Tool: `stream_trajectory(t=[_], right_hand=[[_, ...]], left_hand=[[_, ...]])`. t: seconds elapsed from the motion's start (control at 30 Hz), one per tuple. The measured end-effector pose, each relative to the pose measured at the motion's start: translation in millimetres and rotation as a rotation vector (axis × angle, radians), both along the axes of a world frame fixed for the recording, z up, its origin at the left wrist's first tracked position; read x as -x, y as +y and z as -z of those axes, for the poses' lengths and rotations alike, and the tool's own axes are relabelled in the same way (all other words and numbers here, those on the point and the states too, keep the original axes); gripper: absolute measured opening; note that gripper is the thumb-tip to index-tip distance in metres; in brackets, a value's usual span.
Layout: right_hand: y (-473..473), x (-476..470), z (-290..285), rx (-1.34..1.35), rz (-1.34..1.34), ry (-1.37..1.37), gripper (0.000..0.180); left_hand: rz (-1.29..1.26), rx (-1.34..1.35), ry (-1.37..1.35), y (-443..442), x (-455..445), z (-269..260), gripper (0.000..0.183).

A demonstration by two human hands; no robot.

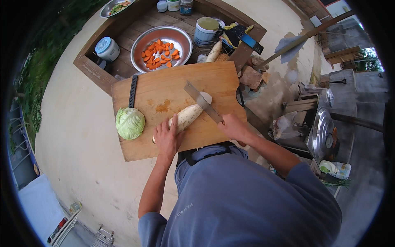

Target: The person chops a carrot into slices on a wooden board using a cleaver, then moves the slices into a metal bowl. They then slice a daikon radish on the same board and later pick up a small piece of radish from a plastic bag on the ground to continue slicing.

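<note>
A long white daikon radish [189,116] lies diagonally on a wooden cutting board [172,77]. My left hand [168,134] holds it down near its lower end, fingers lying over the skin. In my right hand [234,128] is the handle of a kitchen knife [202,102]. The blade crosses the radish near its upper right end, with a pale rounded end showing beyond it. I cannot tell how deep the blade sits. A green cabbage head [130,123] rests at the board's left edge, below a black slotted strip [133,92].
Beyond the board, a steel bowl [161,49] holds orange carrot pieces [152,57] on a wooden table. Another radish [214,52], a white tub [206,30], a lidded jar [107,48] and a phone [250,42] are nearby. A metal pot lid [321,134] stands at right.
</note>
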State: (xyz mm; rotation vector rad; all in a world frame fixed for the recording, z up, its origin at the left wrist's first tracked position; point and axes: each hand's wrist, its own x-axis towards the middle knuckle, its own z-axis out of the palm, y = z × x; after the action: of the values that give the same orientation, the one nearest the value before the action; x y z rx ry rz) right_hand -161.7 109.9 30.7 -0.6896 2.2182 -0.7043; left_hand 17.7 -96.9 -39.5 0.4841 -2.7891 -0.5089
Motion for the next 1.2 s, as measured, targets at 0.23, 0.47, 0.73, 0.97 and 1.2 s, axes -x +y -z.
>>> stream_trajectory(t=[0.23, 0.47, 0.73, 0.97, 1.2], right_hand=[[-36, -5, 48, -0.008, 0.212, -0.201, 0.021], [-40, 1, 26, 0.142, 0.169, -0.074, 0.020], [-2, -11, -10, -0.017, -0.235, 0.316, 0.016], [-18, -9, -4, -0.102, -0.294, 0.289, 0.017], [-54, 6, 31, -0.109, -0.245, 0.184, 0.022]], left_hand=[[-0.057, 0.029, -0.001, 9, 3, -3, 0.080], [0.001, 0.062, -0.005, -10, 4, -6, 0.079], [0.032, -0.097, -0.141, -41, 14, -11, 0.080], [0.040, -0.241, -0.224, -53, 20, -17, 0.079], [0.071, -0.152, -0.161, -49, 14, -22, 0.081]])
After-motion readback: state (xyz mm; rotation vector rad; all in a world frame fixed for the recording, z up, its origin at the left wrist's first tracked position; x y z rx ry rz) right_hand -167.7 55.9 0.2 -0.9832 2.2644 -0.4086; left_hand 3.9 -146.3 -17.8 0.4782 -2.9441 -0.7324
